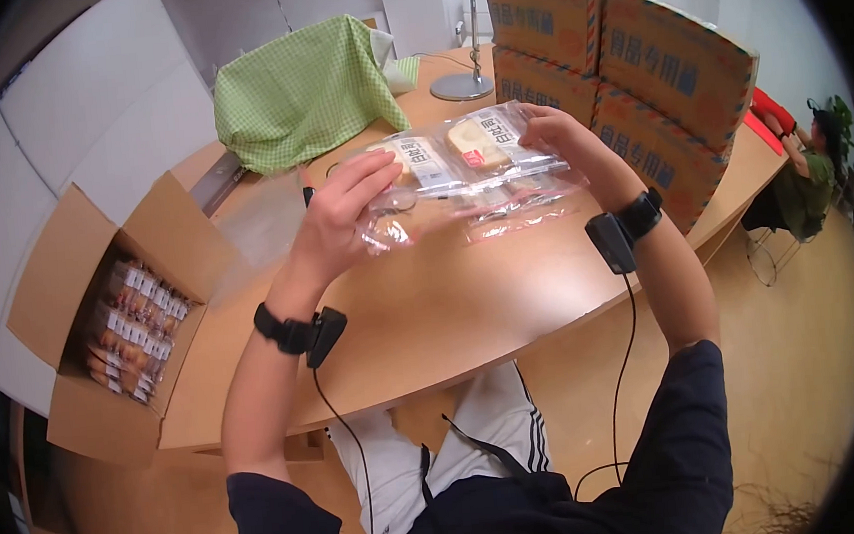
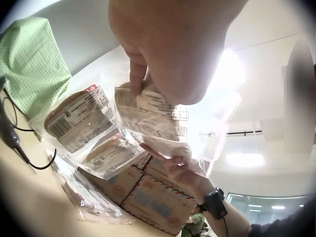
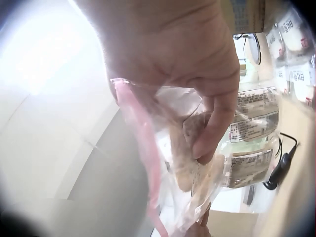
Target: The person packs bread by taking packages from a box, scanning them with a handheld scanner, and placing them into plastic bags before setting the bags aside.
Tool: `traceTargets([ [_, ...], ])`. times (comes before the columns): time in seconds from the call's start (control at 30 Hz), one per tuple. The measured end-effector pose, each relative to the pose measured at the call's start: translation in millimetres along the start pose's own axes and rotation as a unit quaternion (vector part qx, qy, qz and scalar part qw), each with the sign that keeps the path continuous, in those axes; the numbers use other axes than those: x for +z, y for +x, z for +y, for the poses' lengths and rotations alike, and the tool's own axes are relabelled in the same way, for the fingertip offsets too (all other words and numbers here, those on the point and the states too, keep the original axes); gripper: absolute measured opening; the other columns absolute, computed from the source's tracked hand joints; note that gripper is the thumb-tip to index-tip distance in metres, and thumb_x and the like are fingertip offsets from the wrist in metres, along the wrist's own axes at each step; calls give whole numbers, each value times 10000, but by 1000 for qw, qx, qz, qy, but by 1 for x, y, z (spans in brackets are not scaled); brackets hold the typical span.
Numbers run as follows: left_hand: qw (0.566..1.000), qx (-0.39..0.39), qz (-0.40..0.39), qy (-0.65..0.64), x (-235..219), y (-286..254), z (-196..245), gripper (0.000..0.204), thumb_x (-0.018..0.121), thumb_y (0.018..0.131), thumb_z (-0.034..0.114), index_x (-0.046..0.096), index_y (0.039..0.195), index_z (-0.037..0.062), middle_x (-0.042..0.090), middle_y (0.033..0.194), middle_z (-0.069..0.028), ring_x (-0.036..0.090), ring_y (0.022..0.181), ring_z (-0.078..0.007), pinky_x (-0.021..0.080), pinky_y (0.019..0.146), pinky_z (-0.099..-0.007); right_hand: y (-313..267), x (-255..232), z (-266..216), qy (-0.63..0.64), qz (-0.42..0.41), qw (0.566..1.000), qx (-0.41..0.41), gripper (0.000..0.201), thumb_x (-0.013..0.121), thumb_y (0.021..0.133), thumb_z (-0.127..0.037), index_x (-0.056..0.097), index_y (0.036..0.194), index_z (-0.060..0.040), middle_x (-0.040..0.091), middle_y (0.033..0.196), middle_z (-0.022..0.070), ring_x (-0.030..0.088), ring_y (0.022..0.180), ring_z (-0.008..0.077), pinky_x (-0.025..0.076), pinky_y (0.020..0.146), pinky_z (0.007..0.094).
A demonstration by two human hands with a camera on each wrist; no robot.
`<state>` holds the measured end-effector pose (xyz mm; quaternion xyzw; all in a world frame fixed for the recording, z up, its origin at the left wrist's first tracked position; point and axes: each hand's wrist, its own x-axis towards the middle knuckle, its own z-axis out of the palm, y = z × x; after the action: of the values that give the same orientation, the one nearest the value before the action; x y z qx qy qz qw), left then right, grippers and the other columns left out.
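Both hands hold up a clear plastic bag (image 1: 456, 186) over the table; several wrapped slices of bread (image 1: 479, 145) with printed white labels sit inside. My left hand (image 1: 347, 211) grips the bag's left side, its fingers lying over one of the packs (image 2: 148, 106). At the opposite side my right hand (image 1: 578, 150) pinches the bag, with the thumb over a pack's corner in the right wrist view. A pink strip (image 3: 140, 143) runs along the bag's edge beside the right hand. Beneath it, more clear bags with pink edges (image 1: 524, 221) lie on the table.
An open carton (image 1: 170, 383) full of wrapped packs stands at the left. Stacked cartons (image 1: 666, 57) rise at the back right. A green checked cloth (image 1: 303, 91), a lamp base (image 1: 461, 87) and a black corded device (image 3: 280, 170) are behind. Someone in green (image 1: 817, 181) sits far right.
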<state>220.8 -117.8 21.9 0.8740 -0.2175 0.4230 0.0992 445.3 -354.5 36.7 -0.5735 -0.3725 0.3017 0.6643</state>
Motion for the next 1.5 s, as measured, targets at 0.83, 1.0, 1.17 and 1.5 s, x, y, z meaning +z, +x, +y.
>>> traceTargets([
  [0.83,998,-13,-44,-34,159,34,-122,351,604,748,-57,617,1087,33,595,1085,-171,596,1049,-355,511,895,-399,80,-98,56,-22,117,993,14,579,510,803,47,423,1375,22,558,1233,158,567,1104,251,505,891,366],
  [1.0,984,-31,-176,-12,199,-27,-106,381,613,807,-3,585,1185,43,538,1262,-178,521,1213,-339,506,953,-406,61,-128,147,-86,135,983,85,588,547,795,39,440,1372,6,542,1280,146,572,1051,207,483,838,290],
  [1.17,965,-78,-251,-8,177,-37,-74,484,592,784,-30,525,1258,36,471,1346,-184,420,1316,-344,496,971,-418,35,-126,160,-136,166,969,119,591,558,795,30,421,1371,26,527,1304,153,578,1036,211,491,821,294],
  [1.5,835,-144,-361,-389,0,-113,90,64,539,872,75,568,888,20,580,914,-161,587,858,-327,489,722,-434,8,-118,168,-332,142,929,82,595,541,816,-21,374,1386,-9,522,1321,164,590,1012,225,506,813,328],
])
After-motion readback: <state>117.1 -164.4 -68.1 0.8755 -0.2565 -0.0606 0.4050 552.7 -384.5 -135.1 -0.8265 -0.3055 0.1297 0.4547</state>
